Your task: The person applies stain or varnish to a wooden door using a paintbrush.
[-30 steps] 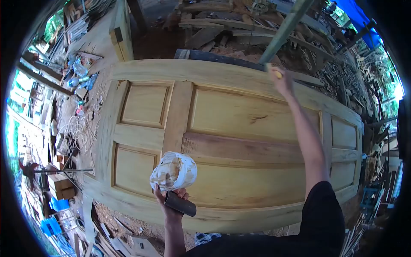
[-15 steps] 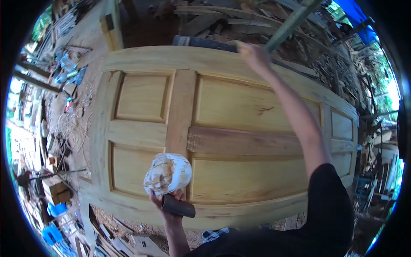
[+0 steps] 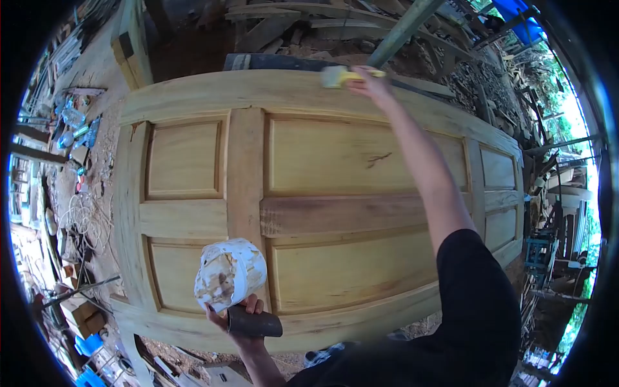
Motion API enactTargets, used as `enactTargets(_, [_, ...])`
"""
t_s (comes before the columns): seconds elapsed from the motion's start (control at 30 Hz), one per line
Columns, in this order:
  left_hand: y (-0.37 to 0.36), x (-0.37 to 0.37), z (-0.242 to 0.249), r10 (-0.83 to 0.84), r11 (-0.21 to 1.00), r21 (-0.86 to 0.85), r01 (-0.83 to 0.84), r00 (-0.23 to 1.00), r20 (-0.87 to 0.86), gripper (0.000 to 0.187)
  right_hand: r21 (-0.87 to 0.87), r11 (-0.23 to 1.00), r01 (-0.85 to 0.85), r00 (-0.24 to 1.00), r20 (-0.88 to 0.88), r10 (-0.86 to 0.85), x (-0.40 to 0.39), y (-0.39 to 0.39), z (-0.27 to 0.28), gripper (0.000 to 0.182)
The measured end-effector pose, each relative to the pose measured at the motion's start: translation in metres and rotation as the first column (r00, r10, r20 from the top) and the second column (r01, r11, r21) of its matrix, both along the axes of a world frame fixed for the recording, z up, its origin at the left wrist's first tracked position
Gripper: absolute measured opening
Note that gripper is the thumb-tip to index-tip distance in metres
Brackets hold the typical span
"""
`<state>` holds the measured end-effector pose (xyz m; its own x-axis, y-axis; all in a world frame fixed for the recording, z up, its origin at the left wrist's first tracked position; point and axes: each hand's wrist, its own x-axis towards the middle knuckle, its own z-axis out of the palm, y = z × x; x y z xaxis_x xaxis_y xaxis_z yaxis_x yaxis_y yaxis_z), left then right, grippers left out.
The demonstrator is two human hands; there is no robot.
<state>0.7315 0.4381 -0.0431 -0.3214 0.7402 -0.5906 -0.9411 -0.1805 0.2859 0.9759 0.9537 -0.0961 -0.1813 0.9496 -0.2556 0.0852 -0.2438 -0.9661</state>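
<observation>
A wooden panelled door [image 3: 246, 174] lies flat in front of me. Over its far rail, my right hand [image 3: 369, 82] is closed around a yellow-handled paintbrush [image 3: 335, 76], whose bristles point left along the rail. My left hand [image 3: 242, 316] grips a white plastic tub [image 3: 232, 274] smeared with brown above the door's near left part. A dark short tube [image 3: 255, 322] is also in that hand, under the fingers and against the tub. The tub is tilted, and its contents are hidden from this side.
A green post [image 3: 405, 32] rises past the door's far edge, with stacked timber [image 3: 329, 24] behind it. Another wooden post [image 3: 131, 55] stands at the far left corner. Plastic bottles [image 3: 73, 117] and cord [image 3: 87, 219] litter the ground on the left. A cardboard box [image 3: 84, 316] lies nearer me.
The view has shifted, so the door appears further left. My right hand has turned, bringing the brush flatter along the far rail and into clearer sight. My left hand still holds the tub.
</observation>
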Motion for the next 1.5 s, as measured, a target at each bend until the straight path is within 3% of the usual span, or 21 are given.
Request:
enactTargets(0.07, [0.001,0.005,0.0,-0.041,0.999,0.0,0.041,0.999,-0.013,0.067,0.111,0.98,0.162,0.931,0.313,-0.19,0.079,0.026,0.003,0.032])
enactTargets(0.1, [0.002,0.007,-0.001,-0.059,0.998,-0.002,0.059,0.998,-0.033,0.067,0.116,0.975,0.188,0.926,0.311,-0.216,0.09,0.022,0.01,0.032])
enactTargets(0.17, [0.01,0.012,-0.002,-0.125,0.992,0.019,0.126,0.991,-0.05,0.067,0.548,0.79,-0.276,0.485,0.789,-0.377,0.103,0.013,0.033,0.025])
enactTargets(0.2, [0.017,0.017,0.0,-0.157,0.987,0.025,0.16,0.985,-0.071,0.066,0.645,0.752,-0.134,0.744,0.567,-0.353,0.109,0.035,-0.005,0.019])
enactTargets(0.23, [0.024,0.025,0.001,-0.182,0.982,0.032,0.185,0.979,-0.093,0.065,0.535,0.843,-0.057,0.863,0.451,-0.228,0.081,-0.005,0.017,0.018])
enactTargets(0.27, [0.03,0.034,0.004,-0.19,0.978,0.069,0.194,0.98,-0.064,0.065,0.305,0.952,-0.015,0.99,0.14,-0.03,0.061,-0.038,0.033,0.019])
enactTargets(0.4, [0.046,0.078,0.024,-0.229,0.972,0.025,0.234,0.966,-0.119,0.067,0.072,0.982,-0.177,0.979,-0.09,0.183,0.075,-0.085,0.019,0.024])
enactTargets(0.47, [0.044,0.097,0.034,-0.234,0.97,0.026,0.241,0.96,-0.156,0.068,-0.02,1.0,0.016,1.0,-0.024,-0.016,0.138,-0.072,0.004,0.027])
enactTargets(0.67, [0.023,0.17,0.043,-0.157,0.987,-0.04,0.153,0.978,-0.139,0.068,0.143,0.978,0.155,0.957,0.224,-0.185,0.317,-0.008,0.004,0.023])
enactTargets(0.7, [0.019,0.188,0.045,-0.16,0.987,-0.058,0.152,0.97,-0.186,0.066,0.581,0.813,0.019,0.791,0.489,-0.367,0.321,-0.001,0.004,0.021])
enactTargets(0.73, [0.019,0.21,0.045,-0.165,0.985,-0.079,0.151,0.96,-0.227,0.064,0.83,0.496,-0.255,0.542,0.548,-0.637,0.329,0.008,0.002,0.019])
enactTargets(0.8, [0.018,0.254,0.042,-0.151,0.987,-0.093,0.131,0.957,-0.248,0.065,0.709,0.701,-0.071,0.906,0.34,-0.252,0.305,0.014,-0.023,0.018])
enactTargets(0.83, [0.02,0.279,0.041,-0.163,0.984,-0.107,0.141,0.958,-0.235,0.067,0.573,0.816,-0.082,0.968,0.239,-0.071,0.286,-0.004,-0.029,0.017])
enactTargets(0.97, [0.038,0.371,0.063,-0.118,0.987,-0.11,0.114,0.992,-0.033,0.07,0.3,0.929,-0.218,0.964,-0.081,0.253,0.319,-0.04,-0.04,0.017])
enactTargets(1.03, [0.037,0.403,0.07,-0.117,0.992,-0.034,0.12,0.989,0.092,0.072,0.065,0.989,-0.131,0.973,-0.186,0.141,0.392,-0.024,-0.029,0.024])
enactTargets(1.2, [0.026,0.432,0.087,-0.069,0.993,-0.099,0.067,0.998,-0.01,0.072,0.109,0.992,0.057,0.988,0.14,-0.072,0.506,0.041,-0.028,0.025])
enactTargets(1.27, [0.024,0.436,0.088,-0.048,0.994,-0.1,0.043,0.998,-0.044,0.072,0.737,0.639,-0.218,0.555,0.633,-0.54,0.51,0.049,-0.01,0.024])
enactTargets(1.33, [0.028,0.439,0.09,-0.041,0.99,-0.136,0.035,0.998,-0.044,0.07,0.765,0.635,-0.106,0.717,0.501,-0.485,0.469,0.043,0.007,0.019])
enactTargets(1.4, [0.032,0.444,0.084,-0.025,0.985,-0.174,0.018,0.999,-0.038,0.069,0.616,0.784,-0.078,0.866,0.432,-0.253,0.41,0.049,-0.01,0.017])
enactTargets(1.47, [0.041,0.445,0.075,-0.072,0.986,-0.155,0.065,0.997,-0.042,0.068,0.456,0.885,-0.093,0.982,-0.107,0.158,0.361,0.035,-0.02,0.017])
enactTargets(1.5, [0.045,0.446,0.069,-0.068,0.987,-0.151,0.061,0.997,-0.043,0.068,0.46,0.883,-0.095,0.981,-0.108,0.162,0.358,0.035,-0.021,0.017])
